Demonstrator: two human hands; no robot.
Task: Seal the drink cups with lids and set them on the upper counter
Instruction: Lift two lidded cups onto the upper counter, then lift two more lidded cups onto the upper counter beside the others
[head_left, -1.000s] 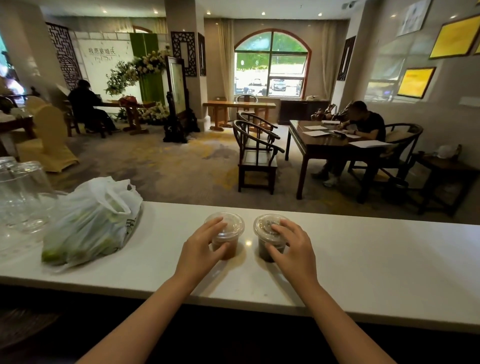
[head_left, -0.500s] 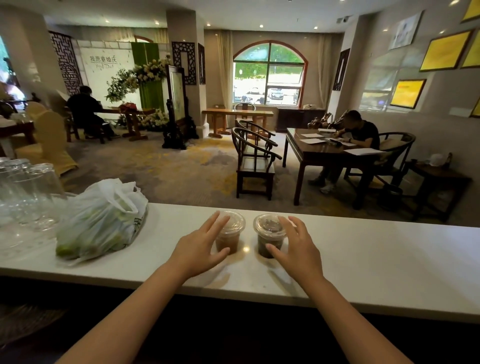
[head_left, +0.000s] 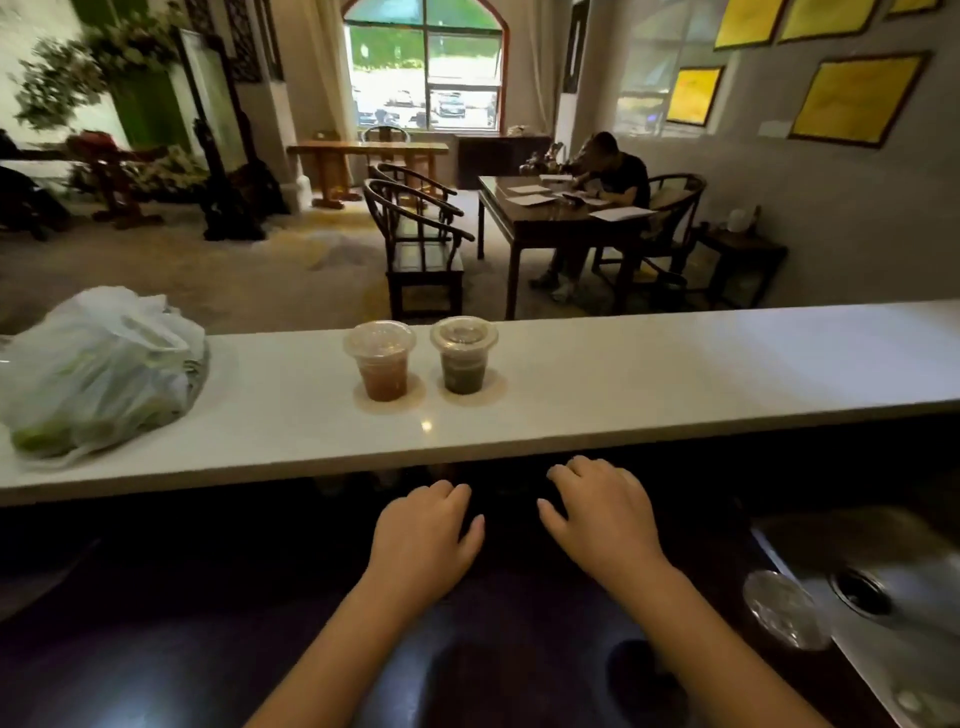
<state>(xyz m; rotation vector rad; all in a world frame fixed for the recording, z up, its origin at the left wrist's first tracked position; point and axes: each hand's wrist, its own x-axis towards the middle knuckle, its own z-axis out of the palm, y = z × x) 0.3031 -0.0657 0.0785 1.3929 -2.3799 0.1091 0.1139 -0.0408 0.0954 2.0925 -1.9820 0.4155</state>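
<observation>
Two clear lidded plastic cups stand side by side on the white upper counter (head_left: 675, 374). The left cup (head_left: 382, 361) holds a reddish-brown drink, the right cup (head_left: 463, 356) a dark green-brown one. Both are upright, close together but apart. My left hand (head_left: 423, 540) and my right hand (head_left: 602, 519) hover below the counter's front edge, over the dark lower counter. Both are palm down with loosely spread fingers and hold nothing.
A white plastic bag (head_left: 98, 371) of green produce lies on the upper counter at the left. A steel sink (head_left: 883, 587) with a clear lid (head_left: 784, 616) on its edge sits at the lower right. Beyond the counter a person (head_left: 615, 179) sits at a table.
Both hands let go of the cups and pulled back and down below the upper counter's edge. The cups stay where they were. The camera tilted down and to the right.
</observation>
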